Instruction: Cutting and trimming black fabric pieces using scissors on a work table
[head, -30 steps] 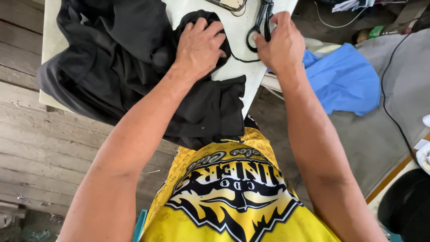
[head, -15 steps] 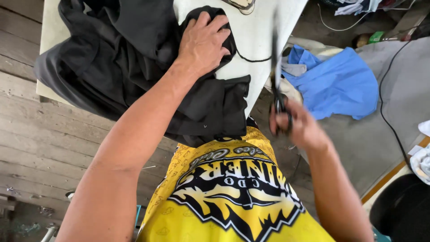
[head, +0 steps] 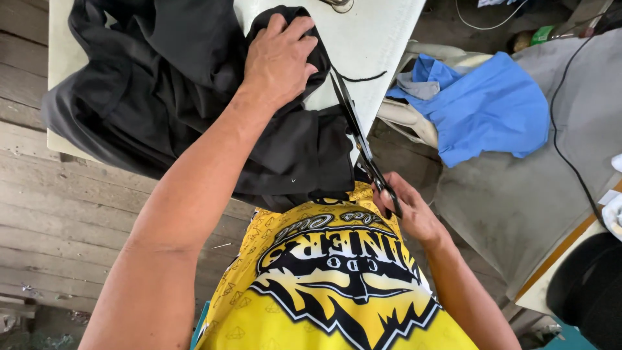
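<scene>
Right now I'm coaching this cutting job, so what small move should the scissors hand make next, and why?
Probably close the long black scissors gently. The right hand holds their handles at the table's near edge, the blades lie along the edge of the crumpled black fabric, and the left hand presses that cloth flat on the white table.

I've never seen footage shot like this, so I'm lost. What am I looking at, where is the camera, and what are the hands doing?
The camera sits on a person's head and looks straight down, so you see their own arms and yellow printed shirt from above. There is no machine, only two bare hands. The left hand presses flat on a heap of black fabric lying on a pale table, part of it hanging over the edge. The right hand, close to the body, holds black scissors by the handles, blades pointing up along the fabric's edge. A thin dark thread lies on the table. Blue cloth lies off to the right.
</scene>
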